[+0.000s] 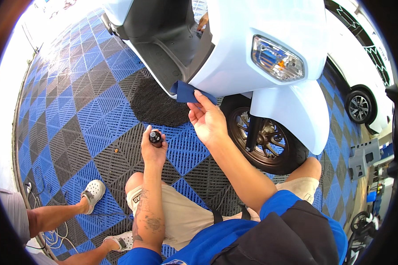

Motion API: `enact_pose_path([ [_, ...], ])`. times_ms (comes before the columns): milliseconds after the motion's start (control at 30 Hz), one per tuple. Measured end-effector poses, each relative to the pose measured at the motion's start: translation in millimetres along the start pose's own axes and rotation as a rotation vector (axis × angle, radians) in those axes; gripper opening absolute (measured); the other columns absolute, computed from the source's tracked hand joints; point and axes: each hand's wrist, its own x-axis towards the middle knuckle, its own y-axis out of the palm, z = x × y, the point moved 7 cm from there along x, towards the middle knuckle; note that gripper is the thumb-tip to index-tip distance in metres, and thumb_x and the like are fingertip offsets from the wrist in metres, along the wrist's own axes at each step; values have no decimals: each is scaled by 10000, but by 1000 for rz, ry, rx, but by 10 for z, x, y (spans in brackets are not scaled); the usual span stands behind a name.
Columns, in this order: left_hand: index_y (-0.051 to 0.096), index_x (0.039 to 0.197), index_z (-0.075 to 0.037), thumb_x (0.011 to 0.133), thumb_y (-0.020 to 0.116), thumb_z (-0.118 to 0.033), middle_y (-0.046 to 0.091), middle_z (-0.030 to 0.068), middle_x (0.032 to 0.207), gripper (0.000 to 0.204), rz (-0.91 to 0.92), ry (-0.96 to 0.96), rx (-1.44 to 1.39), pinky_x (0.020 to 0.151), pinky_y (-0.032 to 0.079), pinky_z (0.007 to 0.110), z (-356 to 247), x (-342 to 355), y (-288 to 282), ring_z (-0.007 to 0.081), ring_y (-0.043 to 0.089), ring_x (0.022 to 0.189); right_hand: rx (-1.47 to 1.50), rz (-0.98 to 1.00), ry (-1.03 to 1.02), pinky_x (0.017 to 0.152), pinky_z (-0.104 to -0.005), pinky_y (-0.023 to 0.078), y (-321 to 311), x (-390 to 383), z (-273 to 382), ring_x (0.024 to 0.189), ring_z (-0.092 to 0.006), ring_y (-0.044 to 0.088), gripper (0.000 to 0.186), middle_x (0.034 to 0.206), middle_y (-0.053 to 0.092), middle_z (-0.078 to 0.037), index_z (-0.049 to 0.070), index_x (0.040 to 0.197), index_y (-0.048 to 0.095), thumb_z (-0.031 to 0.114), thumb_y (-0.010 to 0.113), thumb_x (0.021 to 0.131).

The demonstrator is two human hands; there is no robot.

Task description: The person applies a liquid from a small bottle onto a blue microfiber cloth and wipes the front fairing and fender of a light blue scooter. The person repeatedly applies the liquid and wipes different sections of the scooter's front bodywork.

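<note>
My right hand [209,120] pinches a dark blue cloth [188,93] against the lower edge of a pale blue scooter's body [230,57], beside the black footboard [163,57]. Lower and to the left, my left hand [153,148] is wrapped round a small black bottle [155,137], its top facing up at me. The scooter's front wheel [265,141], with bronze spokes, and its pale fender [292,110] stand to the right of my right forearm. Above them is the clear headlight [277,58].
Blue and black grid tiles [106,115] cover the floor, with a dark round mat [159,106] under the scooter. Another person's legs in light clogs [93,196] are at the lower left, near white cables [59,236]. A white car [358,57] stands at the right.
</note>
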Motion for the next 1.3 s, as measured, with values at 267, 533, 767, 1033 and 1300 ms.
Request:
enact_pose_path([
  [267, 624, 864, -107, 942, 710, -370, 622, 12, 792, 287, 20, 14, -46, 564, 474, 259, -43, 112, -55, 145, 634, 718, 14, 94, 36, 724, -331, 523, 391, -780, 711, 904, -156, 688, 275, 1015, 667, -8, 172, 1071, 669, 317, 818, 892],
  [533, 623, 857, -116, 942, 708, -373, 619, 8, 784, 284, 26, -1, -55, 557, 476, 258, -32, 183, -50, 145, 636, 710, 18, 77, 33, 819, -410, 467, 531, -936, 834, 990, -174, 684, 327, 1052, 709, -3, 142, 1093, 661, 383, 782, 907],
  [767, 627, 863, -115, 935, 717, -376, 625, 15, 787, 285, 44, 14, -65, 554, 480, 252, -56, 207, -61, 152, 636, 701, 52, 123, -104, 780, -366, 468, 401, -917, 800, 939, -169, 670, 289, 1037, 691, -21, 132, 1073, 651, 343, 762, 909],
  [1033, 632, 862, -122, 927, 726, -382, 636, 21, 803, 284, 54, -19, -89, 554, 476, 256, -59, 186, -41, 161, 642, 714, -1127, 308, -1343, 822, -314, 517, 781, -1747, 1953, 899, -140, 617, 478, 1014, 665, -59, 44, 1220, 650, 79, 781, 761],
  [1300, 641, 851, -125, 934, 721, -381, 639, 11, 780, 282, 81, -30, -92, 552, 477, 241, -55, 162, 10, 158, 649, 713, -1917, 389, -2041, 786, -414, 505, 1421, -1742, 2054, 900, -276, 640, 345, 1012, 652, -46, 88, 1077, 753, 133, 771, 736],
])
